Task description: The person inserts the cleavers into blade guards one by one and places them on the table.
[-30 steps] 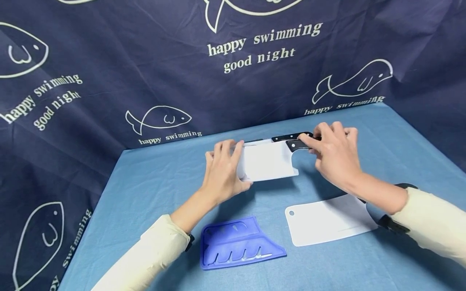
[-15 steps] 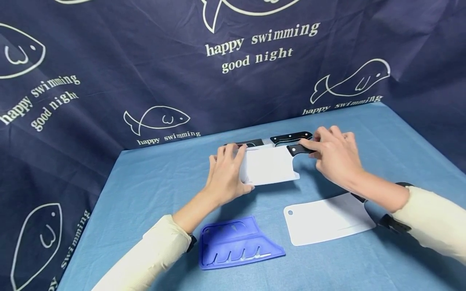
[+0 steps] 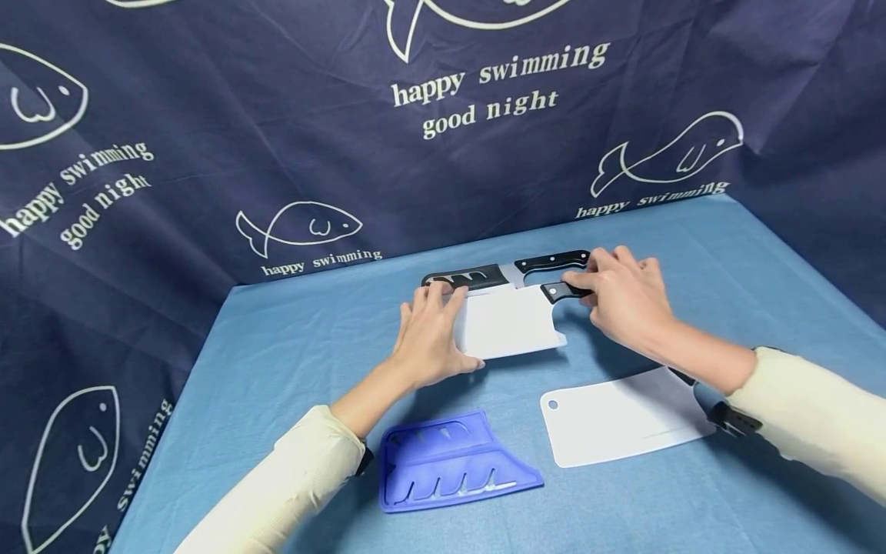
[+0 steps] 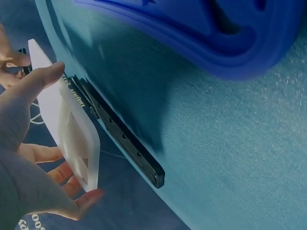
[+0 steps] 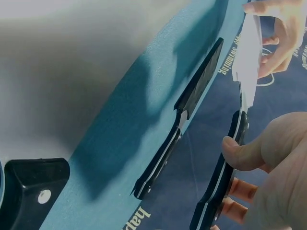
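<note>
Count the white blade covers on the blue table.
2: one white plastic blade cover on the black-handled knife, held by the left hand and right hand; another white cover lies nearer, right.

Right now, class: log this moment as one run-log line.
left hand: holds white sheath | right hand: grips cleaver handle | table: black knife, blue sheath

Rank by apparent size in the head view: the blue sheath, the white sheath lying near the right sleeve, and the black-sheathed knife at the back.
1. White sheath, largest.
2. Blue sheath, close behind; both lie nearer the camera, so that order is unsure.
3. Black-sheathed knife, clearly smallest as seen, but farthest away and partly hidden.
</note>
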Tool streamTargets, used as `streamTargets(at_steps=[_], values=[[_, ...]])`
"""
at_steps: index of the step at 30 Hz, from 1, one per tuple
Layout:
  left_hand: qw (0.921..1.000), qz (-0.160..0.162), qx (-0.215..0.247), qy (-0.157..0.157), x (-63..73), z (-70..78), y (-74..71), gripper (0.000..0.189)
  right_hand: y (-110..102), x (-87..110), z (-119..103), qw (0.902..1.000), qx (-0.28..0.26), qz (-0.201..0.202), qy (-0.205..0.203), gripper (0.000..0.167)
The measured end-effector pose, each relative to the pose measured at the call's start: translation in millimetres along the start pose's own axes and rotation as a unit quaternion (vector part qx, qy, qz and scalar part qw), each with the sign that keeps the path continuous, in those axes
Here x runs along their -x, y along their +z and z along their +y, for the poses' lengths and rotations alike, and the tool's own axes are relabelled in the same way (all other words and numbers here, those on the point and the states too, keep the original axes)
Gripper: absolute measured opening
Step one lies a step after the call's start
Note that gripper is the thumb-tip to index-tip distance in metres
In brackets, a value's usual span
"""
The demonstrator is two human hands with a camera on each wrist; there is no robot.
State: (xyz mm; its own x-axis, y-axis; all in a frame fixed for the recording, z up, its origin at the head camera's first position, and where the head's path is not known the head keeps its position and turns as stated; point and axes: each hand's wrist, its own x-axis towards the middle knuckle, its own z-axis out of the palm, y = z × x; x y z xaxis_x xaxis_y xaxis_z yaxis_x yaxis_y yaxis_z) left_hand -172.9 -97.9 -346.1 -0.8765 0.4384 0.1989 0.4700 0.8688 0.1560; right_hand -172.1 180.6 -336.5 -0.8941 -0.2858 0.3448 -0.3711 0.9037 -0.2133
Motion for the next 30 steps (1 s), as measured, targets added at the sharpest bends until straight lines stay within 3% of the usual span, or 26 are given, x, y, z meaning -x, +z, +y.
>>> streamTargets(at_steps=[17, 30], values=[[0.9981, -0.053, 0.017, -0.027, -0.4, 0.4, 5.5, 0.111, 8, -1.3, 2, 0.9986, -0.022, -0.045, 0.018, 0.056], [0.9932, -0.105, 0.026, -0.042, 1.7, 2.8, 12.3, 0.114, 17, 1.1, 5, 0.9956, -0.032, -0.086, 0.019, 0.045]])
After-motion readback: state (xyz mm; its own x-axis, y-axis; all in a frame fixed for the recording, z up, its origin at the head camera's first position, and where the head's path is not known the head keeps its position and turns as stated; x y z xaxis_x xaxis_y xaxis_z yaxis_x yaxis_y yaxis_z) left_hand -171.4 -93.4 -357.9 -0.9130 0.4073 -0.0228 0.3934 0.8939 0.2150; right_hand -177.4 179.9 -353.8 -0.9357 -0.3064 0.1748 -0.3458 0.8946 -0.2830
